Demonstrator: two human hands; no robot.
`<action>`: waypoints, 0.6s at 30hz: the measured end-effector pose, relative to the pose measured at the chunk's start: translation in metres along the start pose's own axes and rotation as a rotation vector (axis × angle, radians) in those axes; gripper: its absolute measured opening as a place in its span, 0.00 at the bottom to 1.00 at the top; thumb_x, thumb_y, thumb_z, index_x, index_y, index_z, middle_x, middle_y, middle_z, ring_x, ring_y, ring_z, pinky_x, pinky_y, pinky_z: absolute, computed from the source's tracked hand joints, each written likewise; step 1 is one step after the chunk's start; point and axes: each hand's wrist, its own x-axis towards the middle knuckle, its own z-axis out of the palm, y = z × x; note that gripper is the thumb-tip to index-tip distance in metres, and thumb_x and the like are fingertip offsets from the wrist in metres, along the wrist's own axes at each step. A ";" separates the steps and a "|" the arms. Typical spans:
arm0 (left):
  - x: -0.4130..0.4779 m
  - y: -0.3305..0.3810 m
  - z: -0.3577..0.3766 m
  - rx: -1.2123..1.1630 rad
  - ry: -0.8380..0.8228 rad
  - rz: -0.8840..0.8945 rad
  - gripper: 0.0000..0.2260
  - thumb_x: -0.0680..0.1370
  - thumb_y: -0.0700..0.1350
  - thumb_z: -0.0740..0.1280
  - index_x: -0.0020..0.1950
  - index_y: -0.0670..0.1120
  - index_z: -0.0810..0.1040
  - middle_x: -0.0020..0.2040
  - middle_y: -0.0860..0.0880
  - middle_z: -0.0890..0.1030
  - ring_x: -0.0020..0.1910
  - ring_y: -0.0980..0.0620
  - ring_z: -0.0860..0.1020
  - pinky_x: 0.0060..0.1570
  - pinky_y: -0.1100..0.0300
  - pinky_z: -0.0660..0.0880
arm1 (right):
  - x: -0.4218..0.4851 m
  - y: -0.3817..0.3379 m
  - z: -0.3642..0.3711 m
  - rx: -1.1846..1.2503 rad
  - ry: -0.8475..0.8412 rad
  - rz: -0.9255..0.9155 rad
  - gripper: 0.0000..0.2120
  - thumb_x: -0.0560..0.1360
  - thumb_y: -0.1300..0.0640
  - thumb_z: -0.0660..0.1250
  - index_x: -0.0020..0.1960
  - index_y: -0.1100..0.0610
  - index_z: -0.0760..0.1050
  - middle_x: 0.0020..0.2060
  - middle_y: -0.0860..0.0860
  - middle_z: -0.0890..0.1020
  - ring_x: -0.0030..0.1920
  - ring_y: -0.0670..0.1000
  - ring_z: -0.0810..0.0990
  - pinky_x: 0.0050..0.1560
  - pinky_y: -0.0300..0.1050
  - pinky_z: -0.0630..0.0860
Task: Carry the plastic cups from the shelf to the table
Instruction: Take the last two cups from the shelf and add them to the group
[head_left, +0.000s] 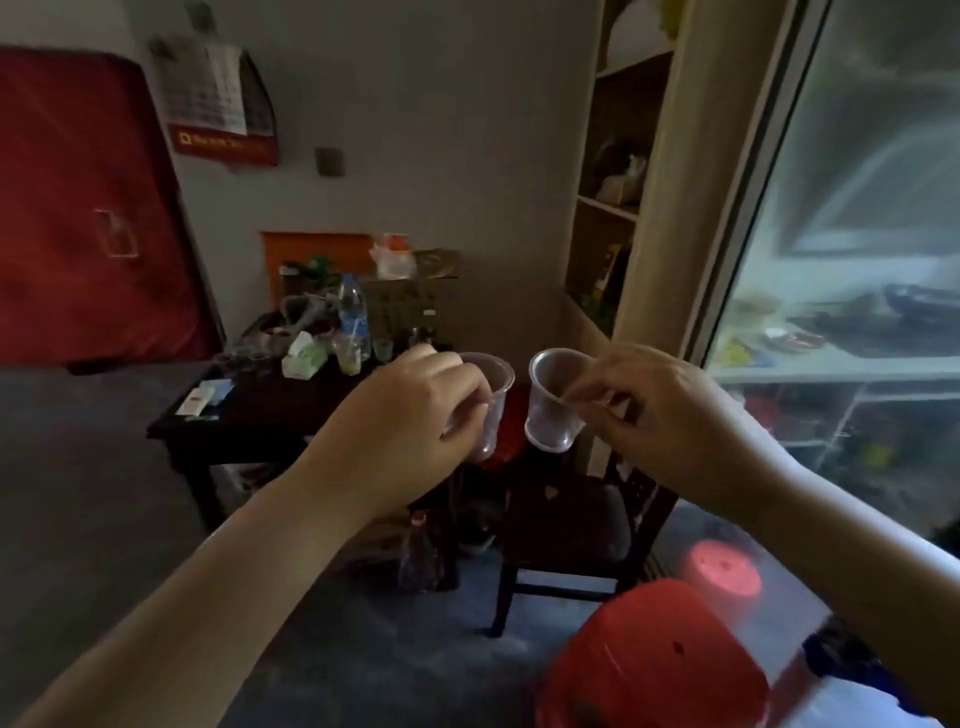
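Note:
Each of my hands carries one clear plastic cup in mid-air, in front of the dark table (249, 415). My left hand (410, 421) grips a cup (493, 400) by its side, mostly hiding it. My right hand (660, 415) pinches the rim of the other cup (550, 405), which tilts with its mouth toward me. The two cups are a little apart. The table stands beyond and to the left of both hands. A tall shelf unit (623, 208) rises at the right behind them.
The table holds a water bottle (353, 312), a tissue pack (304, 358), several small glasses (244, 358) and a cardboard box (410, 312). A dark chair (566, 530) stands below my hands. A red stool (654, 660) is at lower right. A glass door (857, 208) fills the right side.

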 end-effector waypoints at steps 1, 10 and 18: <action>-0.003 -0.011 0.002 0.017 0.002 -0.032 0.04 0.76 0.44 0.63 0.41 0.49 0.75 0.36 0.55 0.73 0.39 0.58 0.68 0.37 0.64 0.67 | 0.011 0.004 0.013 0.024 -0.015 -0.014 0.07 0.72 0.52 0.65 0.48 0.49 0.79 0.43 0.43 0.79 0.45 0.40 0.75 0.45 0.30 0.69; 0.013 -0.096 0.054 0.108 -0.013 -0.151 0.03 0.75 0.43 0.65 0.43 0.46 0.77 0.39 0.51 0.77 0.42 0.52 0.72 0.42 0.59 0.68 | 0.101 0.063 0.094 0.105 -0.109 -0.119 0.10 0.72 0.50 0.62 0.48 0.49 0.80 0.43 0.43 0.79 0.46 0.41 0.75 0.47 0.39 0.74; 0.084 -0.193 0.131 0.114 -0.091 -0.233 0.03 0.75 0.42 0.65 0.45 0.47 0.78 0.41 0.51 0.80 0.43 0.52 0.74 0.39 0.57 0.72 | 0.193 0.172 0.151 0.121 -0.181 -0.091 0.06 0.72 0.53 0.67 0.48 0.46 0.79 0.43 0.40 0.78 0.46 0.39 0.74 0.45 0.33 0.69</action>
